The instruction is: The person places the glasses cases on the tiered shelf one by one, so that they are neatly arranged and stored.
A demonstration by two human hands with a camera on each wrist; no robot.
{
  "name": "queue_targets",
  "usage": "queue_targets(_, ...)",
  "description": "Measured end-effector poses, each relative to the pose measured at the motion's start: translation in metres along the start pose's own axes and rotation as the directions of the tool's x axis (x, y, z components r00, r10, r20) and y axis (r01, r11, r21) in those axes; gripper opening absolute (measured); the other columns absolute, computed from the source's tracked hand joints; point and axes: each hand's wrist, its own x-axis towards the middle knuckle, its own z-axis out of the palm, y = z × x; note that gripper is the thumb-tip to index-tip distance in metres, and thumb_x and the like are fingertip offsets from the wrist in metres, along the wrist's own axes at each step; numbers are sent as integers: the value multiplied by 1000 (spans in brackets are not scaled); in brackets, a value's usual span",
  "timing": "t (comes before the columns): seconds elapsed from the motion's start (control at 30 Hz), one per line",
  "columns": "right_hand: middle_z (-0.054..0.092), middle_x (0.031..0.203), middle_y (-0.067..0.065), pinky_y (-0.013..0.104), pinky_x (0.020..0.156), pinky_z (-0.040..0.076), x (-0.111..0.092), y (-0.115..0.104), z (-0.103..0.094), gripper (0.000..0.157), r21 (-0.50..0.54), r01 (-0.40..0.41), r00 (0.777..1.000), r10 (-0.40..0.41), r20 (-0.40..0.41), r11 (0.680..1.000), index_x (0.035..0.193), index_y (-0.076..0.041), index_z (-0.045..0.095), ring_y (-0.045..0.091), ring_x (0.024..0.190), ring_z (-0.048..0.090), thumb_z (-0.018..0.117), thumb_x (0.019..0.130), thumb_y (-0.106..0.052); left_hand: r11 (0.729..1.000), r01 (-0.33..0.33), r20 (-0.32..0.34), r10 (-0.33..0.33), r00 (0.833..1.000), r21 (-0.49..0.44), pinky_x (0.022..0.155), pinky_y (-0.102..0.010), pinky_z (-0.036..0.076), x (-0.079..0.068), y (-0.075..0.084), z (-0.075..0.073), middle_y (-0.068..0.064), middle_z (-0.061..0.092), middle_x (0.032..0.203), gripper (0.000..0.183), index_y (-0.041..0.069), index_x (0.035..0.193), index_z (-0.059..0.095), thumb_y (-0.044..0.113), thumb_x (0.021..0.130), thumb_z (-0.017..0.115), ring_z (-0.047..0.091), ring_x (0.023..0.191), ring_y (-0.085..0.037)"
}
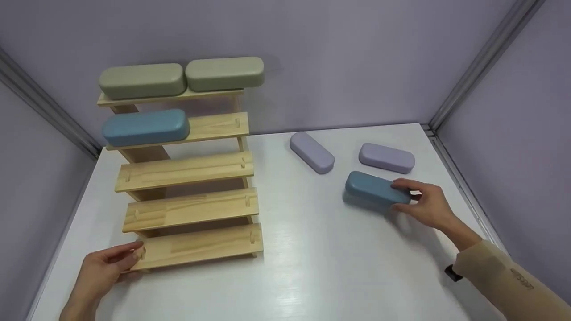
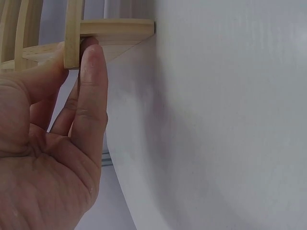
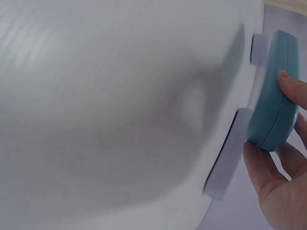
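Note:
My right hand (image 1: 426, 204) grips the right end of a blue glasses case (image 1: 375, 191), thumb on the near side and fingers on the far side. In the right wrist view the case (image 3: 276, 91) is raised above the white table, with a seam running along its side. At the lower left, my left hand (image 1: 106, 267) pinches the left end of the lowest shelf of a wooden stepped rack (image 1: 200, 245). The left wrist view shows thumb and fingers on either side of the shelf board (image 2: 72, 36).
Two green cases (image 1: 142, 81) fill the rack's top shelf, the right one overhanging its end. Another blue case (image 1: 146, 128) lies on the left of the second shelf. Two lilac cases (image 1: 312, 152) lie on the white table (image 1: 308, 249) toward the back right. Walls enclose the table's back and sides.

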Motion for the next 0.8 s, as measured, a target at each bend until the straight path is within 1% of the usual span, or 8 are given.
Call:
queue_targets(0.13, 75, 149, 16, 2, 94, 54, 7, -24, -1, 53, 16, 35, 999, -36, 30, 999, 135, -14, 82, -17, 118, 60, 98, 86, -4, 1000, -8, 3, 8, 1000, -7, 87, -26, 73, 0, -1, 0, 25, 73, 100, 32, 33, 125, 85, 9, 106, 80, 73, 94, 5)
queue_targets(0.23, 75, 148, 16, 4, 94, 56, 14, -45, -1, 54, 48, 71, 996, -73, 54, 996, 135, -14, 82, -13, 118, 63, 99, 85, -4, 1000, -23, 2, 23, 1000, 9, 87, -26, 73, 0, -2, 0, 23, 73, 101, 32, 31, 126, 85, 8, 106, 79, 73, 94, 5)
queue_targets(0.4, 78, 144, 12, 8, 94, 58, 26, -80, 1, 54, 94, 105, 990, -114, 89, 990, 133, -14, 83, -7, 120, 66, 100, 83, -5, 999, -31, -2, 31, 1000, 34, 87, -26, 73, 1, -2, 0, 20, 70, 102, 33, 35, 122, 86, 7, 106, 78, 72, 94, 4)
queue_targets(0.53, 78, 144, 10, 8, 95, 59, 40, -109, 2, 53, 104, 131, 982, -144, 123, 986, 133, -15, 84, 9, 126, 70, 100, 84, -5, 999, -33, 7, 33, 999, 23, 87, -26, 73, 2, -2, 1, 21, 71, 101, 35, 40, 116, 86, 7, 106, 78, 72, 93, 4)
queue_targets(0.6, 78, 145, 11, 7, 96, 59, 48, -125, 2, 53, 105, 157, 975, -171, 143, 982, 133, -15, 84, 20, 130, 72, 99, 84, -4, 999, -35, 7, 35, 999, 19, 86, -26, 73, 2, -2, 1, 23, 72, 100, 34, 39, 116, 86, 7, 106, 79, 72, 93, 5)
queue_targets(0.67, 78, 145, 11, 7, 97, 59, 57, -143, 3, 51, 112, 182, 966, -199, 167, 977, 133, -14, 84, 27, 133, 73, 98, 85, -4, 999, -34, 7, 34, 999, 13, 86, -26, 73, 2, -2, 0, 25, 72, 100, 33, 37, 118, 86, 7, 106, 79, 72, 94, 6)
queue_targets(0.73, 78, 145, 10, 12, 98, 61, 66, -162, 3, 51, 113, 206, 956, -224, 188, 972, 132, -14, 84, 30, 133, 73, 98, 85, -4, 1000, -27, 5, 27, 1000, 9, 86, -26, 73, 2, -1, 0, 25, 71, 100, 33, 36, 119, 86, 7, 105, 79, 72, 94, 6)
queue_targets(0.8, 78, 144, 8, 22, 102, 65, 75, -181, 3, 51, 115, 223, 948, -242, 207, 968, 132, -15, 84, 29, 133, 73, 98, 85, -5, 1000, -22, 5, 22, 1000, 6, 87, -26, 73, 2, 0, 0, 25, 71, 100, 33, 36, 120, 86, 7, 105, 80, 72, 94, 6)
